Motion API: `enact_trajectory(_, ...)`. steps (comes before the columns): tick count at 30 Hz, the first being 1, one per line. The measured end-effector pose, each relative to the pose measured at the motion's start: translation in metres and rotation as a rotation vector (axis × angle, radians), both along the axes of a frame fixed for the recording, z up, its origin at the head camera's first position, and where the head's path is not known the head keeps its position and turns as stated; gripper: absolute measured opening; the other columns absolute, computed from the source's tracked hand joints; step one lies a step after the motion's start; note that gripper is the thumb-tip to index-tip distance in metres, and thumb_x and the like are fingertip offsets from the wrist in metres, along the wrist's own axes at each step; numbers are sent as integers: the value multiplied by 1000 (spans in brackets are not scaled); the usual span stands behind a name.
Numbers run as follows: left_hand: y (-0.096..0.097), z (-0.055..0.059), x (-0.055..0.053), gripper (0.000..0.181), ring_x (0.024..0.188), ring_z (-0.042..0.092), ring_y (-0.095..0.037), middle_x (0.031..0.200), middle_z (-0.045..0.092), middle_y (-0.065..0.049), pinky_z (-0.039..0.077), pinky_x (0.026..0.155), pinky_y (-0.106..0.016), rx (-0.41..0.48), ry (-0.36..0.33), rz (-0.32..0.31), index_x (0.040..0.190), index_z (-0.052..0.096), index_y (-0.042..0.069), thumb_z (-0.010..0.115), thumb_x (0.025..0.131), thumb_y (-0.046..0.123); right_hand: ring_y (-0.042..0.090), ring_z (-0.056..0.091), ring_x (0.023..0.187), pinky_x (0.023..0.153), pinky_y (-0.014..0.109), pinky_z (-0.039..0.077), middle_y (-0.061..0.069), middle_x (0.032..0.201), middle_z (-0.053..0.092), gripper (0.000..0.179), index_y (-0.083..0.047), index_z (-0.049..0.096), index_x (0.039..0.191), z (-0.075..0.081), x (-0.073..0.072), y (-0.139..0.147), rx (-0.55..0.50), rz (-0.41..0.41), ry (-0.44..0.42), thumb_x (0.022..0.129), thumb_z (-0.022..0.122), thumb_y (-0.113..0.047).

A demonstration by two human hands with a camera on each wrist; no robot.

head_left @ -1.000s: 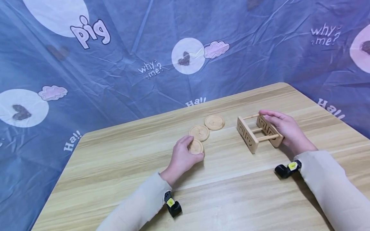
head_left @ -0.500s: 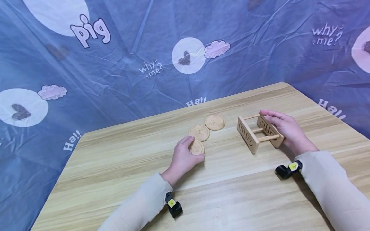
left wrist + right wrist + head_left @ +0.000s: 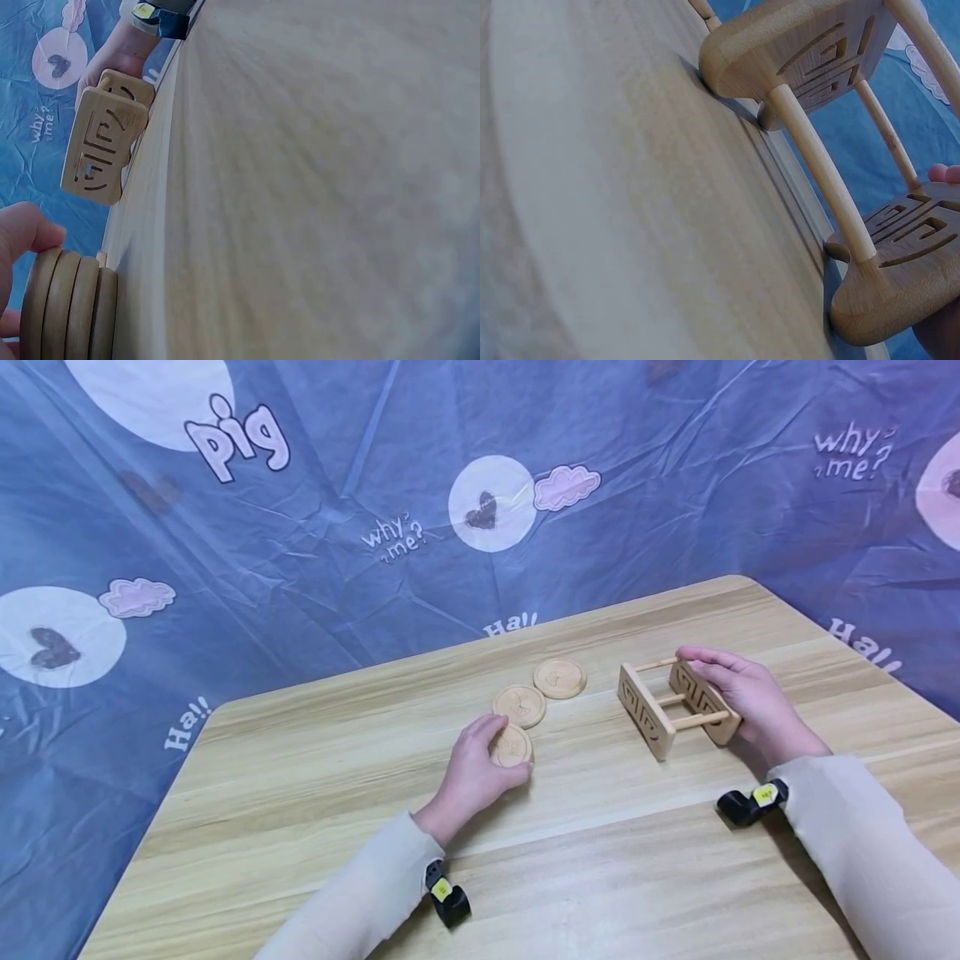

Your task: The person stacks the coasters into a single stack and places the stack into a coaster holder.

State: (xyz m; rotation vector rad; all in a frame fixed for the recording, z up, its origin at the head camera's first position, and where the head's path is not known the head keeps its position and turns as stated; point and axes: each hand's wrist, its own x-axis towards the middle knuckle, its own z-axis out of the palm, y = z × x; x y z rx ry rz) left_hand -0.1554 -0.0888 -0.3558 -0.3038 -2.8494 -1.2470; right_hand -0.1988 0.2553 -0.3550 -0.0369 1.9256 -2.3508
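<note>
My left hand grips a stack of round wooden coasters by its edge, thumb on the near side and fingers on the far side. In the left wrist view several coasters lie face to face in that stack. At the right, my right hand holds the right end panel of a wooden coaster holder, which has two fretwork panels joined by round rods. Nothing sits between the panels. In the right wrist view the holder stands on the tabletop, with fingers partly hidden behind its panel.
Two more engraved coasters lie flat behind the stack: a middle one and a far one. Everything rests on a wood-grain table. A blue printed cloth hangs along the table's far edge.
</note>
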Motion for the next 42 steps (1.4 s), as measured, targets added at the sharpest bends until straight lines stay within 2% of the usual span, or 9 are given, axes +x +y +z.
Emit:
enact_trajectory(8,-10,4,-9,93,136,27,-30,150,26,-8,26,108,-54,112,26,45,144,31,19,79,67,35,6,63,81,65,23,55,-16,97,66,18,-29,67,104,0,0,0,-3,2,-9,92,58,-20)
enact_trajectory(12,-15,15,-24,89,134,31,-31,149,30,-5,29,108,-49,237,-2,71,146,26,21,76,72,31,6,63,81,64,23,55,-16,97,66,19,-29,68,105,-1,-1,0,-1,-5,-9,92,58,-20)
enact_trajectory(17,-18,29,-45,86,137,27,-22,150,29,-6,27,112,-39,368,-56,39,147,24,18,74,77,24,7,63,81,64,23,55,-16,96,66,18,-30,67,104,-1,1,1,-4,-1,-24,92,58,-20)
enact_trajectory(21,-17,37,-65,90,137,27,-20,150,28,-5,27,112,-38,387,-145,50,148,18,22,74,78,28,6,63,81,65,22,55,-15,96,67,19,-29,68,104,0,2,3,-7,-7,-28,92,57,-19)
enact_trajectory(24,-13,43,-80,91,136,28,-22,149,30,-6,27,111,-41,329,-209,53,148,18,24,74,77,34,6,63,82,66,23,55,-15,96,66,19,-29,67,105,2,2,3,-4,-6,-30,92,57,-19)
enact_trajectory(26,-11,46,-88,92,136,28,-23,149,30,-5,27,111,-43,261,-223,15,148,19,23,74,75,37,7,63,82,66,24,56,-15,97,66,19,-29,67,105,3,1,2,5,-6,-32,92,58,-20)
enact_trajectory(29,-14,43,-99,91,137,27,-24,151,28,-2,26,111,-44,142,-227,-101,148,22,24,74,75,39,7,63,83,67,24,56,-15,98,65,18,-28,66,106,4,1,-1,9,-11,-33,91,59,-21)
enact_trajectory(36,-35,21,-118,78,135,31,-33,151,29,-2,26,111,-46,-24,-306,-367,146,30,19,71,80,33,5,62,86,70,23,55,-16,100,64,19,-27,64,109,4,2,-5,43,-24,-43,91,59,-24)
enact_trajectory(42,-39,7,-128,77,139,24,-17,150,31,2,17,115,-37,-89,-315,-497,144,33,17,72,79,32,4,62,87,71,21,54,-17,100,63,24,-25,63,114,7,4,-2,76,-54,-37,90,61,-26)
